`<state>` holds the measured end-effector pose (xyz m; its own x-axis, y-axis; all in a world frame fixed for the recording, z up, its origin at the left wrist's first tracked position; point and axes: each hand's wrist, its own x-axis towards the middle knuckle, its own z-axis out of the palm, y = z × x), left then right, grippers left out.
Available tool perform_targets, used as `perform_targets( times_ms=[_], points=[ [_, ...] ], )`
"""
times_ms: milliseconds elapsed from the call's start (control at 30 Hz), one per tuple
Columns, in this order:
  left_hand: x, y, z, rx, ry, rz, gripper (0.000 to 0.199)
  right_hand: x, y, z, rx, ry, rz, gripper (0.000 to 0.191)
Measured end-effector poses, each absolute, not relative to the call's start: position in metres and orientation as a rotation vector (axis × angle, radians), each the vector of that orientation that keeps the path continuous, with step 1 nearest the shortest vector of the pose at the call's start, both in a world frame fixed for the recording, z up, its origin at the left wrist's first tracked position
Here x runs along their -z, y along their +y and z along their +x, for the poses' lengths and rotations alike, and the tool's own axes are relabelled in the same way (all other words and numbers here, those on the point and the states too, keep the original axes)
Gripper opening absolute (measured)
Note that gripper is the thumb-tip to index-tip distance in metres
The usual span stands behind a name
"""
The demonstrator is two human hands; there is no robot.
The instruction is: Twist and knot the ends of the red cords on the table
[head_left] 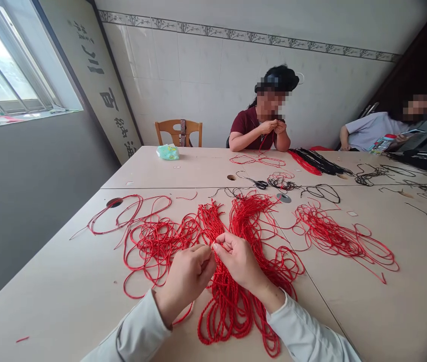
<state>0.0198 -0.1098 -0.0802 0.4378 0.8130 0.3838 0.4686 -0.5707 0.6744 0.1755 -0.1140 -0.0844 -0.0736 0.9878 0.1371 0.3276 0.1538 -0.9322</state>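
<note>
My left hand and my right hand meet fingertip to fingertip above the middle of the table. Both are closed in a pinch on a thin red cord, mostly hidden by the fingers. A length of red cord shows below my left hand. Beneath the hands lies a long bundle of twisted red cords, looped at the near end. A second red bundle runs close beside it on the right. Loose red cord lies tangled left of my hands.
More red cord spreads at the right. Black scissors and black cords lie farther back. A tissue pack sits near the far edge. Across the table, one person handles red cord; another person sits at far right.
</note>
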Motion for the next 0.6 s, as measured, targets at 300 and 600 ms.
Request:
perform_targets(
  times_ms=[300, 600],
  points=[
    [0.07, -0.101, 0.017, -0.918, 1.05, 1.506, 0.041, 0.071, -0.115, 0.191, -1.074, -1.549, -1.253, 0.021],
    [0.069, -0.107, 0.024, -0.958, 0.985, 1.315, 0.04, 0.076, -0.111, 0.194, -1.046, -1.54, -1.256, 0.023]
  ],
)
